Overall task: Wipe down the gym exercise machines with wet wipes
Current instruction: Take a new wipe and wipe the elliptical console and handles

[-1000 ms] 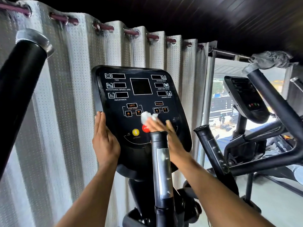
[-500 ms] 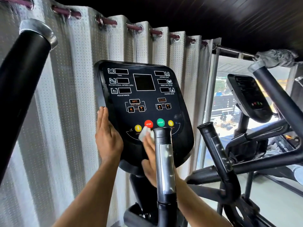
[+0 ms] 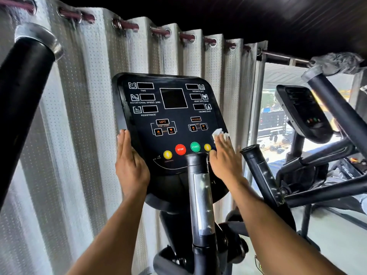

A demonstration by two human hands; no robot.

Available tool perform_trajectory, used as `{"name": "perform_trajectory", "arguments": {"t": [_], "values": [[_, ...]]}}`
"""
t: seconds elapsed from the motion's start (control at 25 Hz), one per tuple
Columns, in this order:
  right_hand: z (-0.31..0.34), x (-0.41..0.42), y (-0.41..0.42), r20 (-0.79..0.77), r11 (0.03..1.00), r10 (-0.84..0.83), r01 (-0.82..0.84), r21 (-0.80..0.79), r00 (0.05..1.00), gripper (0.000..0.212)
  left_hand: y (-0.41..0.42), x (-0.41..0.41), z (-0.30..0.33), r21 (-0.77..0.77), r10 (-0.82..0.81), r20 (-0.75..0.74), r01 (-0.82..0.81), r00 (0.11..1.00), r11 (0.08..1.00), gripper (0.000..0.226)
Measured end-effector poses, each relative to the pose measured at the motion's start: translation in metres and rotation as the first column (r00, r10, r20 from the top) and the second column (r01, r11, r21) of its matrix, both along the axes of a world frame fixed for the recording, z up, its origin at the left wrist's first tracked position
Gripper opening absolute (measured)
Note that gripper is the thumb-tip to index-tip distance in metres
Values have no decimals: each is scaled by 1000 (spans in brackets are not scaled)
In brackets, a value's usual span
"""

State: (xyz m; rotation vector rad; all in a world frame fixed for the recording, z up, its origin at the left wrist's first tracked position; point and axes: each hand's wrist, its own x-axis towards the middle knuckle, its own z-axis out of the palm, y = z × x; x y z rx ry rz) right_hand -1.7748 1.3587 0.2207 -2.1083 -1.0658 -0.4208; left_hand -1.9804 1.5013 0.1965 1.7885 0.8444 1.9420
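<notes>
The black console of an exercise machine faces me, with dark displays and red, green and yellow buttons along its lower part. My left hand lies flat with straight fingers against the console's left edge. My right hand presses a small white wet wipe against the console's lower right edge; the wipe sticks out beyond the fingertips. A black handlebar post rises in front of the console between my two arms.
A second handlebar post stands to the right. A thick black bar crosses the upper left. A white perforated curtain hangs behind. Another machine's console and frame stand right, by a window.
My right hand has carried the wipe from the console's lower middle, by the buttons, to its lower right edge. My left hand has stayed on the left edge.
</notes>
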Motion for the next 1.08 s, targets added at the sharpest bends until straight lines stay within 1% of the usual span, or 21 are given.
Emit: {"name": "perform_trajectory", "arguments": {"t": [0.08,0.12,0.16,0.2,0.24,0.28,0.36,0.48,0.56,0.64,0.68,0.76,0.8,0.84,0.92,1.0,1.04,1.08], "values": [[-9,-2,3,7,995,-56,56,-86,998,64,-1,-1,1,4,4,0,-4,1000,1000,58],[-19,-14,-3,23,993,-49,51,-103,999,65,-2,-1,1,4,6,-4,-6,1000,1000,57],[-27,-32,-15,50,994,-13,18,-109,999,71,-2,-2,1,4,7,-7,-7,1000,1000,57],[-42,-48,-29,98,998,42,-37,-55,994,80,-3,-1,2,4,6,-5,-6,1000,1000,56],[-60,-65,-43,121,995,85,-79,-54,989,84,-4,-1,2,1,6,-2,-6,1000,1000,55],[-76,-74,-52,135,993,101,-92,-73,986,82,-4,-1,2,-1,10,-3,-10,1000,1000,55],[-83,-57,-54,126,992,89,-76,-104,988,73,-4,-1,3,2,17,-6,-17,1000,1000,55],[-54,-4,-27,131,996,-29,40,-86,991,61,-5,0,4,4,25,4,-25,1000,1000,56],[-23,14,-7,97,997,-52,57,-50,994,57,-6,0,4,0,42,18,-42,999,999,56],[-12,14,3,81,999,-45,47,-18,996,51,-7,-1,5,-11,49,18,-49,999,999,54],[-18,16,2,65,999,-39,38,15,997,50,-8,0,5,-15,54,17,-54,998,998,53],[-47,14,-8,13,994,-40,39,99,999,56,-8,-1,6,-10,60,7,-59,998,998,52],[-65,1,-19,23,991,-28,25,133,999,59,-8,0,7,-8,57,7,-57,998,998,52],[-87,-14,-28,67,987,2,-13,163,998,62,-8,0,7,-10,53,9,-53,999,999,52],[-122,-50,-48,138,983,99,-118,143,986,64,-8,-1,5,-13,56,9,-56,998,998,54],[-138,-66,-57,163,972,175,-197,131,971,63,-8,0,5,0,55,10,-55,998,998,55],[-138,-61,-55,152,969,166,-190,160,974,63,-8,-1,4,-1,54,7,-54,999,999,55],[-135,-49,-50,100,966,132,-151,211,986,64,-8,0,4,-2,54,2,-54,999,999,55]]}}
